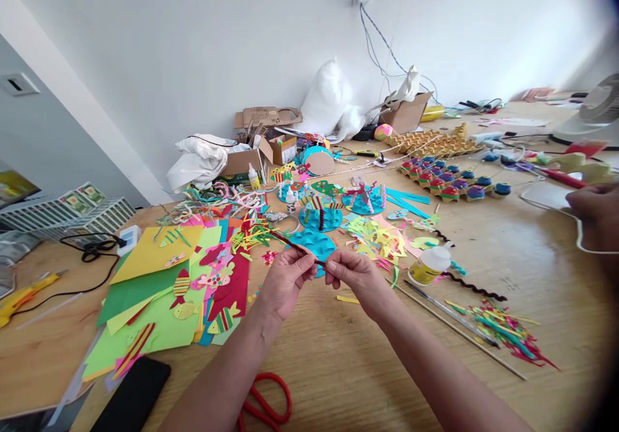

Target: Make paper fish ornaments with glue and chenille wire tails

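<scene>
Between my two hands is a dark brown pipe cleaner (291, 243), its free length slanting up to the left. My left hand (287, 280) pinches it between thumb and fingers. Close beside, my right hand (352, 277) pinches its other end. Just behind the fingers lies a blue wavy paper base (314, 240), partly covered by my hands. Farther back stand finished-looking blue bases, one with a dark coiled pipe cleaner and striped paper fish (321, 213), another with pink twisted stems (363, 198).
Red-handled scissors (285, 396) lie under my left forearm, near a black phone (131, 396). Coloured paper sheets (116, 309) spread left. A glue bottle (429, 264), a wooden stick (464, 332) and paper strips (507, 332) lie right. Another person's hand (597, 209) shows at the right edge.
</scene>
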`<state>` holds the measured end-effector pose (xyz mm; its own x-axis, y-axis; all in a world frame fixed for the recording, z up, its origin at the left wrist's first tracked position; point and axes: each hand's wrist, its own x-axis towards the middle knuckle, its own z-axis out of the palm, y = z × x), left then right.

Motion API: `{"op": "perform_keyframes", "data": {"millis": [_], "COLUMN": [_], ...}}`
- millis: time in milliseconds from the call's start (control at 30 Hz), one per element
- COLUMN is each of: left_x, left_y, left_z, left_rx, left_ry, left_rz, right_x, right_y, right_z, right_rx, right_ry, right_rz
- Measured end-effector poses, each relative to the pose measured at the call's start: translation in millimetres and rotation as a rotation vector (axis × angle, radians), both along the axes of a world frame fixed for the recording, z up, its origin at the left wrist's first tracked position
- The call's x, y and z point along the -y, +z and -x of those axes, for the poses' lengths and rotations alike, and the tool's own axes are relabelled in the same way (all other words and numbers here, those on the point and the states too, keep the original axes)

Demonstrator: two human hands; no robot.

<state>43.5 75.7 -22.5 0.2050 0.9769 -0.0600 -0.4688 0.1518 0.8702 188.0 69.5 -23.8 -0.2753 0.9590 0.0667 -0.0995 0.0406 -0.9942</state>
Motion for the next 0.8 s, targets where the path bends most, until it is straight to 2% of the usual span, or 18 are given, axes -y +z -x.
{"op": "perform_keyframes", "data": {"millis": [67, 233, 333, 433, 533, 633, 733, 800], "left_x": [0, -2, -3, -2, -2, -2, -3, -5], "left_y": [1.2, -1.2, -5.0, -8.9, -10.8, -8.9, -3.6, -0.4], "left_z": [0, 2, 3, 2, 2, 3, 8, 13], "left_rx": [0.035, -0.068, -0.076, -0.111, -0.147, -0.165, -0.231, -0.294], "left_ry": [-0.015, 0.132, 0.121, 0.094, 0.14, 0.166, 0.114, 0.069], "left_rz": [0.015, -0.112, -0.135, -0.166, -0.223, -0.31, -0.39, -0.424], "right_x": [-2, -4, -4, -1, 4, 7, 4, 0], "right_y": [-2.1, -8.6, -8.7, -6.7, -6.9, -9.7, -9.8, -7.2], "right_z": [0, 0, 0, 2, 6, 9, 5, 2], "right_rx": [-0.036, -0.004, -0.003, -0.054, -0.142, -0.295, -0.393, -0.395], "right_ry": [0.014, -0.102, -0.13, -0.094, -0.044, 0.042, 0.132, 0.161], "right_rz": [0.022, 0.013, 0.02, 0.072, 0.119, 0.246, 0.382, 0.412]}}
